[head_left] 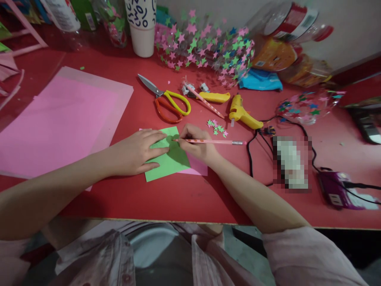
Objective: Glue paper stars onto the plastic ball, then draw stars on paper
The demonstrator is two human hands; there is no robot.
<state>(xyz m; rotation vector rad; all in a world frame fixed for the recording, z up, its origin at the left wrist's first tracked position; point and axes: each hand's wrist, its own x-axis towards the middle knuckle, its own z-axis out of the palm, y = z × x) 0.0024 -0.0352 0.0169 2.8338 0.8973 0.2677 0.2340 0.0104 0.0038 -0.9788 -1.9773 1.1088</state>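
A green sheet of paper point(175, 159) lies at an angle on the red table, partly covering a pink sheet point(199, 165). My left hand point(139, 153) rests flat on the green paper with its fingers spread. In my right hand point(196, 143) is a pink pencil point(220, 142), its tip on the green paper close to my left fingers. Beyond my hands lie scissors point(166, 99) with one red and one yellow handle. Small pink and green paper stars point(218, 128) form a loose pile just past my right hand.
Large pink sheets point(65, 123) cover the left side. Behind are a yellow cutter point(214, 97), a second pencil point(205, 101), a yellow glue gun point(242, 113) with a black cord, a white cup point(143, 35) and star-covered clear plastic point(205, 47). A purple box point(335, 188) lies right.
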